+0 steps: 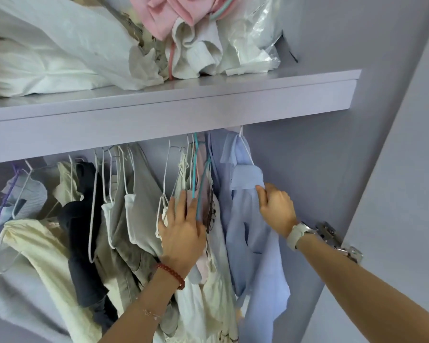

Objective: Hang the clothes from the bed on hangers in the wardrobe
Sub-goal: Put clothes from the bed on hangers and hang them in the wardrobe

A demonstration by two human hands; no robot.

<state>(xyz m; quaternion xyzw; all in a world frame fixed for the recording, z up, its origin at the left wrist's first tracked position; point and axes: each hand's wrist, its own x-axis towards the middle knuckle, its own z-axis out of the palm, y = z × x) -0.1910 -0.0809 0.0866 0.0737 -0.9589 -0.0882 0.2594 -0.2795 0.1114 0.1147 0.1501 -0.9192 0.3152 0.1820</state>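
A light blue shirt hangs on a white wire hanger at the right end of the wardrobe rail, under the shelf. My right hand pinches the shirt just below its collar. With straight fingers, my left hand presses flat against the neighbouring hung clothes and a teal hanger, pushing them to the left. The rail itself is hidden behind the shelf's front edge.
A lilac shelf above carries white bedding, a pink garment and a clear plastic bag. Several garments on white hangers fill the rail to the left. The wardrobe side wall and a metal door hinge lie to the right.
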